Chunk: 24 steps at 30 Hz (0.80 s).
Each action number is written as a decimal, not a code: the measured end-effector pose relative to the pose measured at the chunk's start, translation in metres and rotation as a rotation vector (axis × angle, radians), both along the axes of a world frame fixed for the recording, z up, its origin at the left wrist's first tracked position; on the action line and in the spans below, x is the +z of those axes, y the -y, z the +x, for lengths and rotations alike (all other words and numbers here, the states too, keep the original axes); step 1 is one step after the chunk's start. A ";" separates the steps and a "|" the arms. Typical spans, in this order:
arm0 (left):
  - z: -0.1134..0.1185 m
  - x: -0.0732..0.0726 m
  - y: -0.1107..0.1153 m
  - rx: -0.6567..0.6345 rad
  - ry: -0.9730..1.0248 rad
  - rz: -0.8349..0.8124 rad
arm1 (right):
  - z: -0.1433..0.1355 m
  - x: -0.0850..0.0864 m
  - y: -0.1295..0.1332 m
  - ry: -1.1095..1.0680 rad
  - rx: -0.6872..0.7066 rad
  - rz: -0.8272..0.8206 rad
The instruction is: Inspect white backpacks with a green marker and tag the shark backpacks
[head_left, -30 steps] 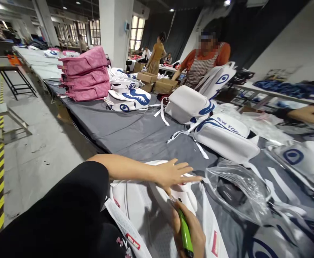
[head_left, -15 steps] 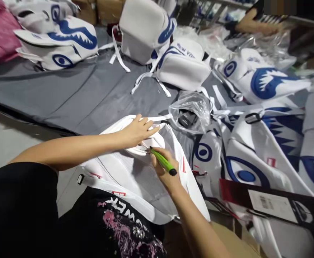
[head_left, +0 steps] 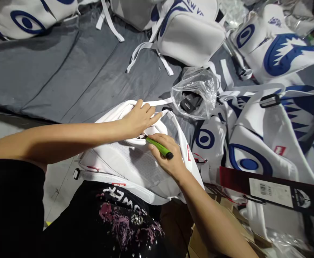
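Observation:
A white backpack [head_left: 124, 161] lies at the table's near edge against my body, its straps and mesh back facing up. My left hand [head_left: 139, 120] presses on the fabric at its top, with the fingers spread and pointing right. My right hand [head_left: 167, 154] is wrapped round a green tool [head_left: 159, 147] with a black end. The tool's tip meets the white fabric just below my left hand; what exactly it touches is too small to tell.
White and blue backpacks [head_left: 191, 39] stand at the back and right. A clear plastic bag [head_left: 194, 93] with black items lies beyond my hands. A black and red tag [head_left: 271, 191] hangs at lower right. Grey sheeting [head_left: 92, 71] covers the table.
The camera view has shifted down and closer. My left hand stays on the fabric; my right hand still holds the green tool, now tilted flatter, with its fingers nearer the fabric.

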State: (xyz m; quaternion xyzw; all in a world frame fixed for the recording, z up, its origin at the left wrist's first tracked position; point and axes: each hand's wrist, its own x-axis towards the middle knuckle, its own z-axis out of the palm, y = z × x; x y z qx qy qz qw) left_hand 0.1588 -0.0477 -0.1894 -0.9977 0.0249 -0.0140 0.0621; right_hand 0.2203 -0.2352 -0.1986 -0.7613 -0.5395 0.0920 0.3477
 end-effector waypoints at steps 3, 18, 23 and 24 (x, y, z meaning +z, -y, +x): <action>0.000 0.000 0.000 0.006 0.011 -0.003 | 0.005 0.006 0.003 -0.063 0.015 -0.028; 0.011 0.000 -0.005 0.040 -0.057 -0.136 | 0.023 0.027 -0.013 0.193 0.193 -0.296; 0.012 0.005 -0.007 0.024 -0.086 -0.155 | 0.019 0.025 -0.007 0.181 0.173 -0.276; 0.012 0.007 -0.008 0.018 -0.104 -0.158 | 0.018 0.026 -0.007 0.171 0.171 -0.286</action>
